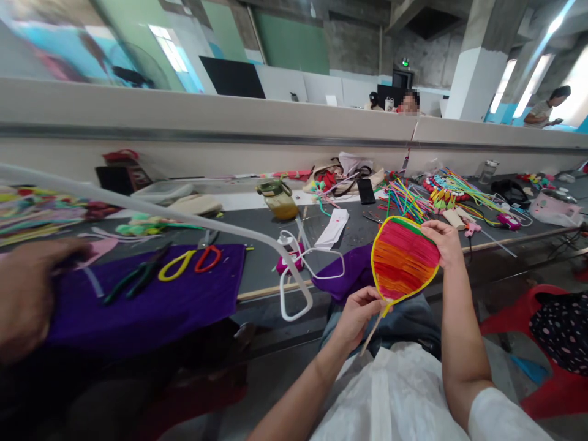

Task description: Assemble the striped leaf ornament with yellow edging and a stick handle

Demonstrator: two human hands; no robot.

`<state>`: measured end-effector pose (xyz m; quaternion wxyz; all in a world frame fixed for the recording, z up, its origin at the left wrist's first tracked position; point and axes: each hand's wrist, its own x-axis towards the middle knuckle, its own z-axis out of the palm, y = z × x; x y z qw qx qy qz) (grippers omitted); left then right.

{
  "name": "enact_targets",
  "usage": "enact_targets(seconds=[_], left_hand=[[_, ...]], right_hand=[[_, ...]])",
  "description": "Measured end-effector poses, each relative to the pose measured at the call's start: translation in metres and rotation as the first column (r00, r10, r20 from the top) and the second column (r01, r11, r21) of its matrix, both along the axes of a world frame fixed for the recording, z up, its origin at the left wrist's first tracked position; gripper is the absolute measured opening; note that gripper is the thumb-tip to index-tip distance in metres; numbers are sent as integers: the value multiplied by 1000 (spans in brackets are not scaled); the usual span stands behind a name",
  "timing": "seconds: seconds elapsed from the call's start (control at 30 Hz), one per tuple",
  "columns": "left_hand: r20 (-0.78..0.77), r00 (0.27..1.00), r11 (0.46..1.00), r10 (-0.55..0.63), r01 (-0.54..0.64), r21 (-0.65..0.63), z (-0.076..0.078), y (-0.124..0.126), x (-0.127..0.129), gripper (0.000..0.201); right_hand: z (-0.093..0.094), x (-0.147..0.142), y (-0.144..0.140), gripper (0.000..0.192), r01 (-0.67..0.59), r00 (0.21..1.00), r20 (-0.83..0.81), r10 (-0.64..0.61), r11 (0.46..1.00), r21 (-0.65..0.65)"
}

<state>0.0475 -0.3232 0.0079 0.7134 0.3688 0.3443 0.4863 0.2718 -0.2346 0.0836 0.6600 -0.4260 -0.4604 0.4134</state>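
Observation:
In front of my lap I hold a leaf-shaped pipe-cleaner fan point(404, 260) with both hands. Its face runs in pink, orange and red rows, inside a yellow rim with a green stretch along the top right. My left hand point(361, 315) pinches its narrow lower end, where a thin stick point(370, 335) points down. The fingers of my right hand point(444, 242) close on the upper right edge. A purple cloth point(344, 272) lies on the table edge just left of the fan. Behind it, many coloured pipe cleaners point(407, 199) are heaped on the table.
At far left is another person's blurred hand point(27, 288), near a purple cloth point(151, 294) with pliers point(138, 275) and scissors point(209, 257). A white bent tube point(220, 223) crosses the view. A jug point(278, 199), phone point(366, 191) and pink pot point(555, 211) stand or lie behind.

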Motion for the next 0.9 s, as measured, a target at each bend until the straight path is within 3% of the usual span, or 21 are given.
enact_targets(seconds=[0.27, 0.57, 0.9], left_hand=[[36, 995, 990, -91, 94, -102, -6, 5, 1, 20], [172, 916, 906, -361, 389, -170, -5, 8, -6, 22], [145, 909, 902, -391, 410, -137, -12, 11, -8, 19]], right_hand=[[2, -1, -1, 22, 4, 1000, 14, -4, 1000, -3], [5, -2, -3, 22, -4, 999, 41, 4, 1000, -4], [7, -4, -5, 20, -66, 998, -3, 66, 998, 20]])
